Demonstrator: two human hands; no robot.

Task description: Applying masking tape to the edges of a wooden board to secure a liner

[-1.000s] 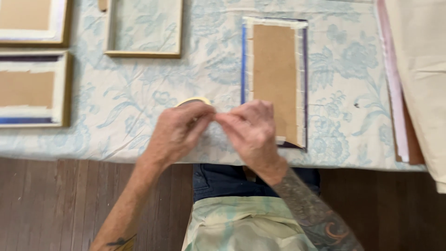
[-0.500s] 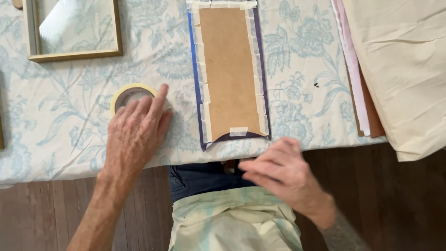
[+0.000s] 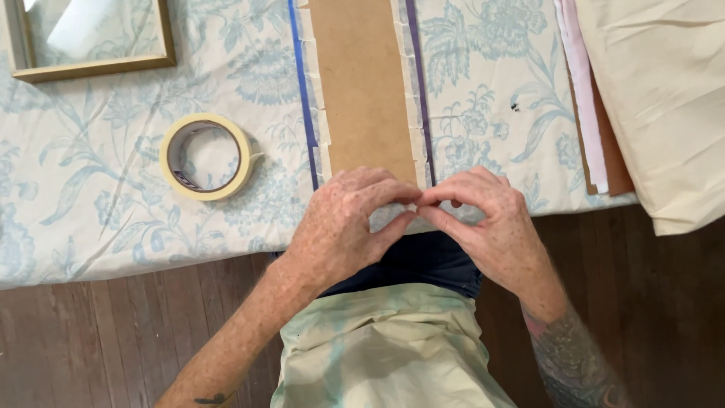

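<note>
A long picture frame lies face down on the table, its brown backing board (image 3: 362,83) edged with pale tape strips over blue sides. At the board's near end, my left hand (image 3: 340,227) and my right hand (image 3: 491,219) meet fingertip to fingertip. Together they pinch a small pale piece of tape (image 3: 393,217) just above the table's edge. A roll of cream masking tape (image 3: 208,195) lies flat on the cloth, a hand's width left of my left hand, touched by neither hand.
A floral blue and white tablecloth (image 3: 98,227) covers the table. A gold frame (image 3: 94,68) with glass lies at the far left. Cream fabric (image 3: 664,98) and pink and brown sheets (image 3: 585,98) lie at the right. Dark wood floor (image 3: 113,332) shows below the table edge.
My left hand left the tape roll and moved right to the board's near end. My right hand came up from below the table edge to meet it. The view shifted.
</note>
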